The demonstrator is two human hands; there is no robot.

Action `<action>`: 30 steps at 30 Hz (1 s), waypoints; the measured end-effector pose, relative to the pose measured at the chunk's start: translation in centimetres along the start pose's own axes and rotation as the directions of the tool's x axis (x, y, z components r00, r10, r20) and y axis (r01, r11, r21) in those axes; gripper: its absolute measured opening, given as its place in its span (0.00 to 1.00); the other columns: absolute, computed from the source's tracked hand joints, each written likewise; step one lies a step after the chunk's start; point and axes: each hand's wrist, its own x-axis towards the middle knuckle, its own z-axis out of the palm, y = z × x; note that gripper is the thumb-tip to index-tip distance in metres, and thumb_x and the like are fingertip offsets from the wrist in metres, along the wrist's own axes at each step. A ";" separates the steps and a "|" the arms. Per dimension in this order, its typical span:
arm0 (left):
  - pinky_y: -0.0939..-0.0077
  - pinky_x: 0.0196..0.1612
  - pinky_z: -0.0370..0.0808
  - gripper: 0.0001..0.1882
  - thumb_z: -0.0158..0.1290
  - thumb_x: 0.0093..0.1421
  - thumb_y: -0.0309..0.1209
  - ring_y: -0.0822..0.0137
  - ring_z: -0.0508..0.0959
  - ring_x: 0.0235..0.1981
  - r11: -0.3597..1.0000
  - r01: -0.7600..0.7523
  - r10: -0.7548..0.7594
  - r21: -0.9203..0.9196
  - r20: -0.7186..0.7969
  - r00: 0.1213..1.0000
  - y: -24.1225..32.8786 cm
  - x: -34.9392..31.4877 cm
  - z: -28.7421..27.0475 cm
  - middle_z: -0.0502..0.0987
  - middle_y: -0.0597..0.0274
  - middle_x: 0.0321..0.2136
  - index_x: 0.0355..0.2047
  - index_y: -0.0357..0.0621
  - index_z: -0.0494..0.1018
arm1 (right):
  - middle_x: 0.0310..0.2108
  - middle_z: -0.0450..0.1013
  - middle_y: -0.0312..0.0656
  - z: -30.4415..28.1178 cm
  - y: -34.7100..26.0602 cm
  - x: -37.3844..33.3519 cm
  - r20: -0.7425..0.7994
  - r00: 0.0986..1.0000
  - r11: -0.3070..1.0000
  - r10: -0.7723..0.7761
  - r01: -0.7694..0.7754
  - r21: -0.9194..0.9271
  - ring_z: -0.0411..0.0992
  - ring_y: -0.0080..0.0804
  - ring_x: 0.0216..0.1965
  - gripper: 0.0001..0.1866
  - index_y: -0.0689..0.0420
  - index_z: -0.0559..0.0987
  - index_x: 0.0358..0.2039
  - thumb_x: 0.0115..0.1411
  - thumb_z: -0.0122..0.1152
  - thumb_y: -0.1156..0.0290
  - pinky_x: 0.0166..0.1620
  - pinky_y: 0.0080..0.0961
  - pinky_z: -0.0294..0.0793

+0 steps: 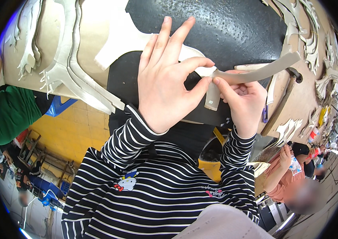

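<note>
Between my hands is a pale cream piece, apparently cut leather, with a curved strip reaching out to the right and a short tab hanging down. My left hand pinches its white edge between thumb and forefinger, the other fingers stretched out. Close beside it, my right hand grips the strip at the joint, thumb on top and fingers curled beneath. A broad white part spreads out on the far left of my left hand; my hand covers where it might join the held piece.
Under my hands lies a black slab with a pitted surface. A hammer with a wooden handle rests to the right, near a purple tool. Layered cream pieces lie at left, more at right. Co-workers sit at both sides, one in green.
</note>
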 end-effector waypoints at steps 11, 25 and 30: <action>0.53 0.71 0.50 0.05 0.63 0.50 0.34 0.48 0.58 0.70 1.000 0.005 -0.004 0.019 -0.045 0.999 0.3 0.2 0.4 0.67 0.60 0.66 0.30 0.57 0.84 | 0.29 0.80 0.39 0.1 0.5 -0.3 -0.027 0.999 1.000 -0.031 0.031 -0.003 0.76 0.16 0.25 0.09 0.67 0.83 0.37 0.55 0.72 0.80 0.28 0.13 0.75; 0.45 0.70 0.48 0.10 0.66 0.49 0.35 0.46 0.54 0.72 1.000 0.022 -0.022 0.009 -0.004 1.000 0.1 0.2 0.3 0.65 0.63 0.67 0.34 0.62 0.85 | 0.32 0.77 0.41 0.7 0.9 -0.4 -0.133 0.986 0.993 -0.101 0.092 -0.071 0.76 0.17 0.24 0.09 0.68 0.83 0.36 0.55 0.71 0.80 0.25 0.13 0.75; 0.44 0.71 0.46 0.10 0.65 0.50 0.35 0.46 0.53 0.72 0.999 0.015 -0.015 0.032 0.019 1.000 0.2 0.2 0.2 0.65 0.64 0.67 0.34 0.63 0.85 | 0.31 0.77 0.41 0.9 0.7 -0.4 -0.147 0.985 0.995 -0.089 0.081 -0.059 0.76 0.16 0.24 0.08 0.69 0.83 0.36 0.56 0.71 0.80 0.25 0.13 0.75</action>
